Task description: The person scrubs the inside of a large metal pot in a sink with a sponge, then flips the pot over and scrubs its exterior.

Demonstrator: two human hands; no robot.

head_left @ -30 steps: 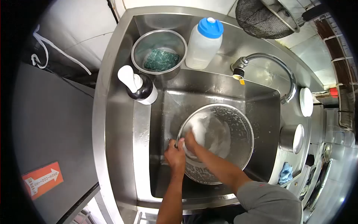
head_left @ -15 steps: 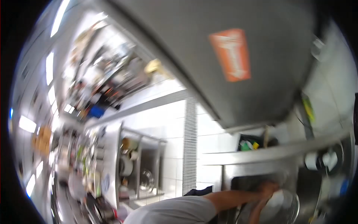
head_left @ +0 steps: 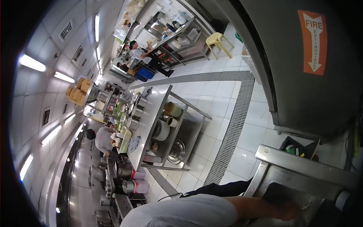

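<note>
My left arm, in a short light-grey sleeve, reaches from the bottom middle toward the lower right. At its end, my left hand is low inside the metal sink. Shadow and blur hide its fingers, so I cannot make out whether it holds anything. A small shiny patch, too unclear to name, shows just beyond the hand. My right hand is outside the picture.
A tall grey cabinet with a fire extinguisher sign stands beside the sink. A steel table carries several pots. A floor drain runs between. Farther off are a yellow stool and co-workers.
My view has swung left and sharpened, bringing more kitchen into sight. The sink and my left arm now lie farther right. My right forearm and the round bowl have left the picture.
</note>
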